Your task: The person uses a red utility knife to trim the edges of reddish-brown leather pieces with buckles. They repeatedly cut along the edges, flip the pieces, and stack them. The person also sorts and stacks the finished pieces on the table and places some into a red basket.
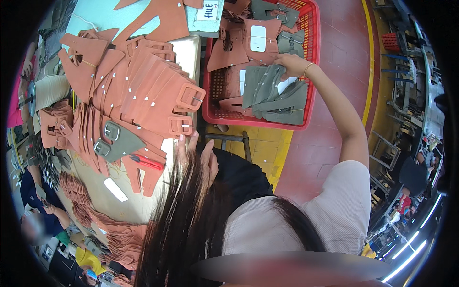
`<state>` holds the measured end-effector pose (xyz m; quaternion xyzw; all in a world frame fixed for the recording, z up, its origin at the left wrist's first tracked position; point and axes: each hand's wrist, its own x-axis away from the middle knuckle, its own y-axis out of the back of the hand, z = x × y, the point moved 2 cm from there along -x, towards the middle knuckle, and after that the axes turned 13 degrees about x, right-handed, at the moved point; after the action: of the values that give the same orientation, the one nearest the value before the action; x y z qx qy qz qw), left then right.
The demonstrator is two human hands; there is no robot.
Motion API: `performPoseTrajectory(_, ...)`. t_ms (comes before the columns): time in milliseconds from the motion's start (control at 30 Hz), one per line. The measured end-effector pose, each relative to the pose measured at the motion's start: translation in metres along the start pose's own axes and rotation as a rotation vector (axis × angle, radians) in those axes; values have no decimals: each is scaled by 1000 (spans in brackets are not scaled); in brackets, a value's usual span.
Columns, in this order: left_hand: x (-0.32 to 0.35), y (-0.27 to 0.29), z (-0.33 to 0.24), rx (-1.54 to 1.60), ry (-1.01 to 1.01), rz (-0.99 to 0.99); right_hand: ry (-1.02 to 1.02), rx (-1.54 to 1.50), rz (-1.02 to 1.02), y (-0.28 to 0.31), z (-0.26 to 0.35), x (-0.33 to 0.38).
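My right hand (290, 65) reaches into a red plastic basket (311, 103). Its fingers curl over the top of a stack of dark green leather strap pieces (267, 88), and their tips are partly hidden. My left hand (196, 155) is at the table edge, fingers apart and holding nothing, with hair covering part of it. Just beyond it lie fanned rows of orange-brown leather straps (150, 91) with covered buckles (190, 97). On these rest a dark green piece with two metal buckles (112, 138) and a red-handled cutter (147, 162).
A white card (115, 190) lies on the pale table (143, 208). More orange-brown stacks (119, 239) run along its near left side. A thread cone (51, 90) stands at the left. Orange-brown pieces and another white card (258, 38) fill the basket's far part. A co-worker (40, 201) sits across the table.
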<state>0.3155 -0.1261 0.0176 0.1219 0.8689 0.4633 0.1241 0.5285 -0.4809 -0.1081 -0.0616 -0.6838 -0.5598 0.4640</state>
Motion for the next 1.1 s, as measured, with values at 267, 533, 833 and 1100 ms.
performPoseTrajectory(267, 3, -12, 0, -32, 55, -56, 138, -220, 166, -1, -1, -49)
performPoseTrajectory(533, 4, -15, 0, 14, 113, -22, 40, -152, -54, -8, 0, -1)
performPoseTrajectory(833, 2, -12, -3, 13, 114, -29, -119, -818, -555, -25, -14, 90)
performPoseTrajectory(1100, 0, -10, -5, -33, 99, -28, -514, -470, -1046, 11, -13, 130)
